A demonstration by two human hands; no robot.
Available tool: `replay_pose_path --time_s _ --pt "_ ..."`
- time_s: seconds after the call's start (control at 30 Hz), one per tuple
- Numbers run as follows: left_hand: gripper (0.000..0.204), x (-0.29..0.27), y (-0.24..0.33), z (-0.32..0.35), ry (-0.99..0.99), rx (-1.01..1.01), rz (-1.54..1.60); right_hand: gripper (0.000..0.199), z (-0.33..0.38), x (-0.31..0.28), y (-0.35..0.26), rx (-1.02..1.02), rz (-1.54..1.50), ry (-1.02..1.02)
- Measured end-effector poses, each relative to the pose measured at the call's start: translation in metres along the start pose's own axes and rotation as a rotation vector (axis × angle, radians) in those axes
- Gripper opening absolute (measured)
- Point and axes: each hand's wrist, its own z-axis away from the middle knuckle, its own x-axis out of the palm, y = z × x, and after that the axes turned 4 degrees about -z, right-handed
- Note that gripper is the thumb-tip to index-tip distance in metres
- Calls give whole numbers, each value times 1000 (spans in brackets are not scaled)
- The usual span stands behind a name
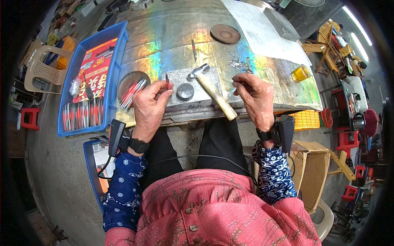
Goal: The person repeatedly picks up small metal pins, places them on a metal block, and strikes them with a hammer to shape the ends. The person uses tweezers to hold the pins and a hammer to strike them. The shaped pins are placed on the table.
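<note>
My left hand pinches a slim, pointed red and dark piece upright at the left edge of a grey metal block. My right hand is raised right of the block, thumb and fingers pinched together; a tiny pale bit may show at the fingertips, too small to name. Between my hands, a hammer with a wooden handle lies across the block, its head at the far side. A round black metal piece sits on the block. Beyond it lies another slim red and dark piece.
Left of my left hand, a round dish holds several slim red and silver pieces. A blue tray holds rows of similar ones. Small metal pins, a brown dish and a jar of yellow liquid stand farther right.
</note>
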Motion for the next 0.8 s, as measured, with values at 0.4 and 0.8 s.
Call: replay_pose_path --time_s 0.4,0.8 --pt "16 -4 36 25 -92 -344 855 8 32 47 -59 214 -600 -107" --pt "16 -5 43 41 -137 -423 1134 6 42 61 -62 113 -481 -65"
